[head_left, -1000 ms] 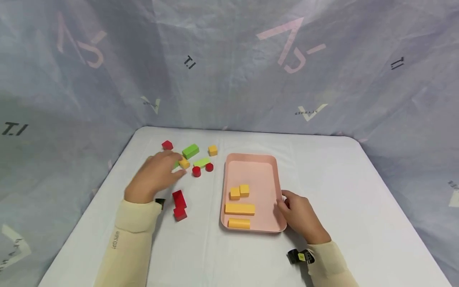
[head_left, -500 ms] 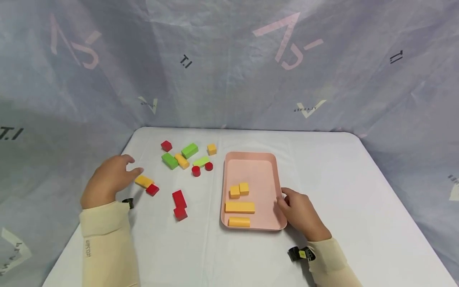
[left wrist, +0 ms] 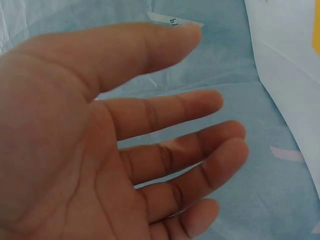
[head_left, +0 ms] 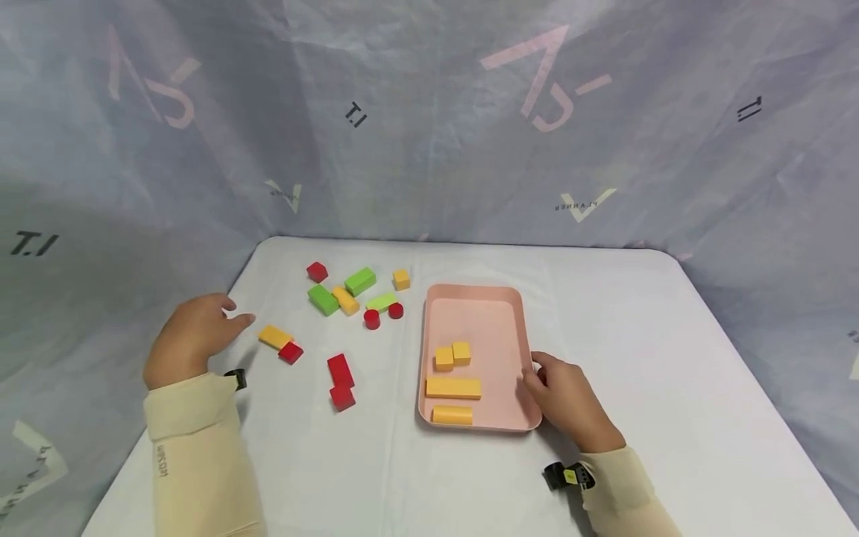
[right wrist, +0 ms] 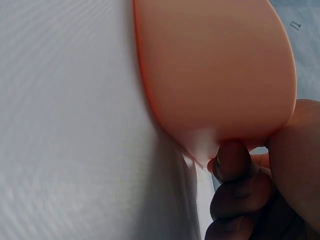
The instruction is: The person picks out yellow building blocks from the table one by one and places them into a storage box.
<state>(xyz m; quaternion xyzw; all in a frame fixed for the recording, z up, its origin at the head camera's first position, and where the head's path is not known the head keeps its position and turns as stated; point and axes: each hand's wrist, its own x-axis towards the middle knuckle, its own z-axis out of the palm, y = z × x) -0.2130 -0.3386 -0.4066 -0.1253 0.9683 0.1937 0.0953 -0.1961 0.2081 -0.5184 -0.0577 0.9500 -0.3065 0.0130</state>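
Observation:
My left hand (head_left: 194,332) hovers at the table's left edge, its fingers spread and relaxed with nothing in them. A yellow block (head_left: 275,337) lies just to its right, touching a small red block (head_left: 291,353). In the left wrist view the open palm (left wrist: 100,150) shows, and a bit of yellow (left wrist: 317,30) enters at the right border. My right hand (head_left: 570,399) pinches the right wall of a pink tray (head_left: 490,321), thumb over the rim. Inside the tray are two yellow cubes (head_left: 452,355), a long yellow block (head_left: 453,388) and a yellow half-round block (head_left: 452,415).
Behind, green blocks (head_left: 361,281), a yellow piece (head_left: 345,300), a yellow cube (head_left: 401,280) and red cylinders (head_left: 372,319) lie loosely grouped, with a red block (head_left: 318,271) at the far left. Two more red blocks (head_left: 341,371) lie left of the tray. Grey cloth (head_left: 429,149) hangs around the table.
My left hand has swung left, away from the green and yellow pieces, uncovering the yellow and red blocks, then drawn slightly farther left. My right hand stays on the tray.

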